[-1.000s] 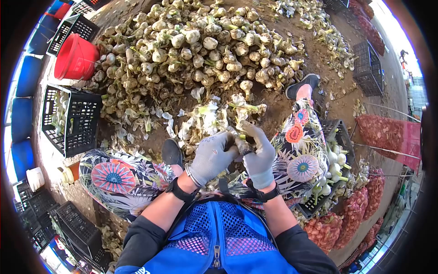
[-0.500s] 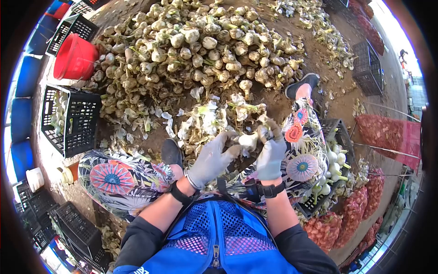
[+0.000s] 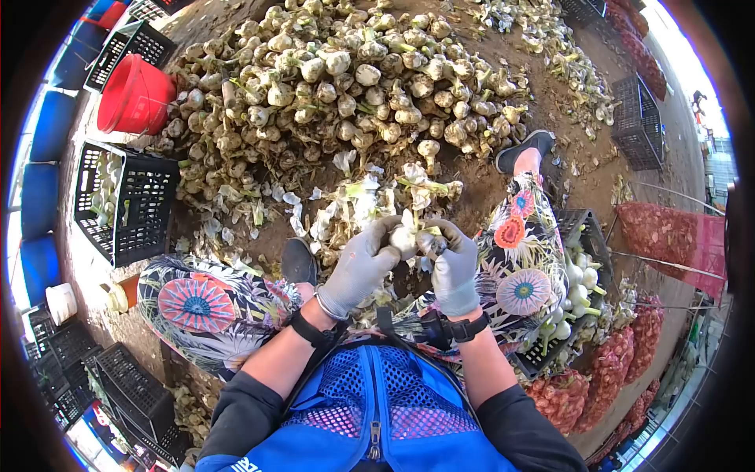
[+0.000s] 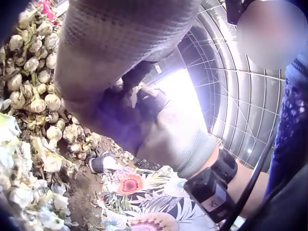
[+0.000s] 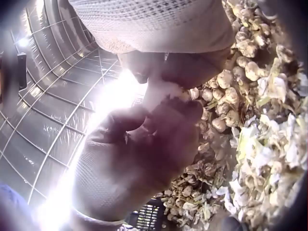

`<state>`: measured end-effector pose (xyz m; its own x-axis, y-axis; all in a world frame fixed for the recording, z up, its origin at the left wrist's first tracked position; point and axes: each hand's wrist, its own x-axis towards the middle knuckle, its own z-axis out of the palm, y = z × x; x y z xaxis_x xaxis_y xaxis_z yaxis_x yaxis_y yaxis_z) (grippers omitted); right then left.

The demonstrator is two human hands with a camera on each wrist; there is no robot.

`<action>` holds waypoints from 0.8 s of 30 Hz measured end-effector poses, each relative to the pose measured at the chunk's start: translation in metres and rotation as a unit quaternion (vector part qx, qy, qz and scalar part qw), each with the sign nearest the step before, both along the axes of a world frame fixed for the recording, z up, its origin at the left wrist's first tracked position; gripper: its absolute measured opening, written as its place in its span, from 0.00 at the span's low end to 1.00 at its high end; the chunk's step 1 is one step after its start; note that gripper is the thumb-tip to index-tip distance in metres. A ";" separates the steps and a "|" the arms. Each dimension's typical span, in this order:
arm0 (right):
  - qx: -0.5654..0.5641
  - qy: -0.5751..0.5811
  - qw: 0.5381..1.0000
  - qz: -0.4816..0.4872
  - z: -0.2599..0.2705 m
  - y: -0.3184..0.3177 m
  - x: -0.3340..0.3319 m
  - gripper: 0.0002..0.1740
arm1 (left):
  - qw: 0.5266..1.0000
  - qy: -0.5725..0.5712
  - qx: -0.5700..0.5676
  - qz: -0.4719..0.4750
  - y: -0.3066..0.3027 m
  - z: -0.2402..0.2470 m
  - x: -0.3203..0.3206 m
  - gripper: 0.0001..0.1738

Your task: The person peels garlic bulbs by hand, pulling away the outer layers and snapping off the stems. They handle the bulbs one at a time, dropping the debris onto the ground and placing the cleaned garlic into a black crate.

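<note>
In the head view, my gloved left hand [image 3: 360,263] holds a whitish garlic bulb [image 3: 404,239] between its thumb and fingers, in front of my lap. Close against the bulb's right side is my gloved right hand [image 3: 454,271], its fingers curled round dull, greyish garlic skin [image 3: 432,242]. Dirt darkens the fingertips of both gloves. Peeled leaves and skins [image 3: 358,200] lie on the ground just beyond the hands. Both wrist views are dim around the fingers, and the left glove [image 4: 120,43] covers most of the bulb in the left wrist view.
A large heap of unpeeled garlic [image 3: 338,86] covers the ground ahead. A black crate [image 3: 578,291] with cleaned white bulbs stands by my right leg. On the left are another black crate [image 3: 141,208] and a red bucket [image 3: 134,98]. Red mesh sacks [image 3: 609,358] stand at the right.
Outer skin has come away, and the bulb now shows white. The right hand pulled off to the right, then came back beside the bulb, which sits nearer the left hand.
</note>
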<state>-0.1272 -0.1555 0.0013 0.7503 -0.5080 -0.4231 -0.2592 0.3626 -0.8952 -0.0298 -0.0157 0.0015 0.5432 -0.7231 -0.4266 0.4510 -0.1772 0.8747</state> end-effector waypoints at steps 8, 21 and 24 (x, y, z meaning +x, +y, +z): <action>0.119 -0.051 0.978 -0.166 -0.019 -0.005 -0.008 0.10 | 0.990 -0.141 0.007 -0.030 0.002 0.018 0.003 0.17; 0.117 -0.055 0.989 -0.069 -0.008 -0.018 -0.012 0.20 | 0.984 -0.166 0.037 -0.047 0.009 0.002 0.004 0.26; 0.052 -0.067 0.995 -0.061 -0.003 -0.007 0.002 0.20 | 0.998 0.002 -0.025 -0.061 0.000 0.011 0.011 0.25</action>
<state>-0.1257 -0.1621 -0.0019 0.7395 -0.5566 -0.3785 -0.0885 0.4770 -0.8744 -0.0184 -0.0161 0.0122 0.4475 -0.8043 -0.3909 0.4319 -0.1883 0.8820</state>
